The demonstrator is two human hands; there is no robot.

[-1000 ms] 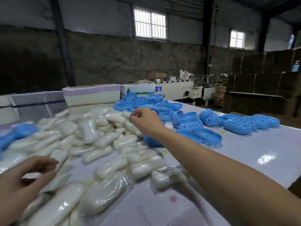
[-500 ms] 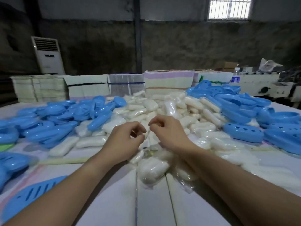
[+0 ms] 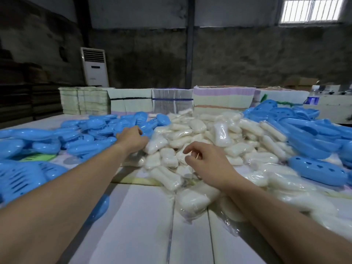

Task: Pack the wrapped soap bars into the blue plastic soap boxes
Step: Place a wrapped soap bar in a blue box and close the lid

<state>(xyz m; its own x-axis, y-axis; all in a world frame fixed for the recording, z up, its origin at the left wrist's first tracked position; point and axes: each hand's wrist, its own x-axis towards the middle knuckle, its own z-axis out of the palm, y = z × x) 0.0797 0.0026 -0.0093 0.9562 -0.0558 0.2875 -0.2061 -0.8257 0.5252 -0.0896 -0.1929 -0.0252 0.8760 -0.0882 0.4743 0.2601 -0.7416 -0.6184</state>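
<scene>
Dark grey walls stand behind a big white counter (image 3: 133, 225), with a barred window (image 3: 312, 8) in the upper right of the frame and a tall white air cooler (image 3: 94, 68) in the upper left. Stacks of flat paper sheets (image 3: 171, 101) line the far edge of the counter.

A big heap of wrapped soap bars (image 3: 200, 141) fills the middle of the frame, each white bar in clear plastic. Blue plastic soap boxes (image 3: 57, 138) lie piled on the left of the heap, and more blue soap box parts (image 3: 308, 130) lie on the right.

The left hand (image 3: 131, 138) reaches to the left edge of the soap heap, where it meets the blue boxes. Its fingers curl down onto the pile, but you cannot tell if they hold a thing. The right hand (image 3: 207, 161) hangs over the middle of the soap heap with its fingers loosely bent, and it holds nothing.
</scene>
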